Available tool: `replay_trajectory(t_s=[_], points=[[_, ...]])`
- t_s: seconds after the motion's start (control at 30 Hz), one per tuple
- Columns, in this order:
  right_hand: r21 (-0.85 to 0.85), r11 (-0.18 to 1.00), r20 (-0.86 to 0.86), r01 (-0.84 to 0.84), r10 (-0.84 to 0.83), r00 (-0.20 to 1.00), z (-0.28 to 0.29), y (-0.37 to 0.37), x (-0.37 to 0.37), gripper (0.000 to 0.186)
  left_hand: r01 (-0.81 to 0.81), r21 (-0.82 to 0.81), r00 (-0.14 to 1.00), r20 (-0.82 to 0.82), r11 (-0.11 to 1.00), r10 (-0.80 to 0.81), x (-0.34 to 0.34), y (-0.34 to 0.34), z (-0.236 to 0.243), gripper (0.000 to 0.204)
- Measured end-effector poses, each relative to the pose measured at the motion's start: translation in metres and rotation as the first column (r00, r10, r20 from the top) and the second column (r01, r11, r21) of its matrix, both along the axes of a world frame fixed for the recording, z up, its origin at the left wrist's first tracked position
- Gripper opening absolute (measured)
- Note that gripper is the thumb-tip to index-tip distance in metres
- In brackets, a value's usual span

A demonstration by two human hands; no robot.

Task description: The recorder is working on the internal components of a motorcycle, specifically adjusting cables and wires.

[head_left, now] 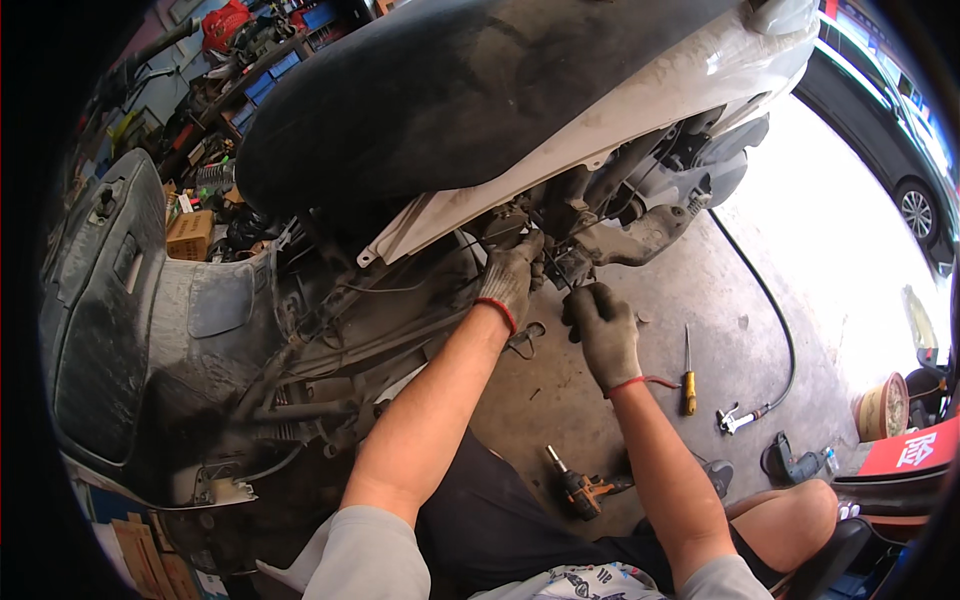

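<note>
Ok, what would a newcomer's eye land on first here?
Probably the long dark scooter seat, sweeping across the top. Below, the gloved left hand and gloved right hand are at exposed mechanical parts. On the floor, a yellow-handled screwdriver and an orange-and-black cordless driver stand out.

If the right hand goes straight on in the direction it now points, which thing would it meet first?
Probably the dark metal part just ahead of the right hand; its depth, or whether they already touch, is unclear.
</note>
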State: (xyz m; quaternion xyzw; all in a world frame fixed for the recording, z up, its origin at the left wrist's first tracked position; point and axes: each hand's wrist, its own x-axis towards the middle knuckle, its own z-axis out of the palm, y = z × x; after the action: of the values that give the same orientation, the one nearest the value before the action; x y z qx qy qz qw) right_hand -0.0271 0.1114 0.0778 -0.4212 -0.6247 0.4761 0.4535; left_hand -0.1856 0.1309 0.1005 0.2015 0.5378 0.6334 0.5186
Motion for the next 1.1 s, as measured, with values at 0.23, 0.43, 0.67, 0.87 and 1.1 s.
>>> replay_trajectory(t_s=[0.23, 0.43, 0.67, 0.87, 1.1], points=[[-0.449, 0.888, -0.050, -0.102, 0.089, 0.995, 0.012, -0.006, 0.002, 0.037, -0.022, 0.020, 0.998, -0.058, 1.000, 0.023, 0.000, 0.000, -0.002, 0.015], [0.246, 0.969, 0.488, 0.037, -0.156, 0.859, -0.008, -0.001, 0.003, 0.041, -0.034, -0.001, 0.999, -0.031, 0.999, 0.034, 0.002, 0.001, 0.002, 0.015], [-0.404, 0.904, -0.051, -0.139, 0.129, 0.990, 0.028, -0.016, -0.003, 0.039, -0.051, -0.020, 0.998, -0.036, 0.998, 0.050, 0.000, 0.000, 0.000, 0.017], [0.035, 0.997, 0.367, 0.066, -0.074, 0.927, -0.003, -0.006, -0.006, 0.037, -0.046, -0.020, 0.996, -0.079, 0.999, 0.045, 0.002, 0.000, 0.002, 0.019], [-0.582, 0.442, -0.772, -0.683, -0.036, 0.634, -0.014, 0.004, -0.001, 0.029, -0.058, 0.001, 0.995, -0.077, 0.998, 0.058, -0.001, 0.001, -0.002, 0.019]])
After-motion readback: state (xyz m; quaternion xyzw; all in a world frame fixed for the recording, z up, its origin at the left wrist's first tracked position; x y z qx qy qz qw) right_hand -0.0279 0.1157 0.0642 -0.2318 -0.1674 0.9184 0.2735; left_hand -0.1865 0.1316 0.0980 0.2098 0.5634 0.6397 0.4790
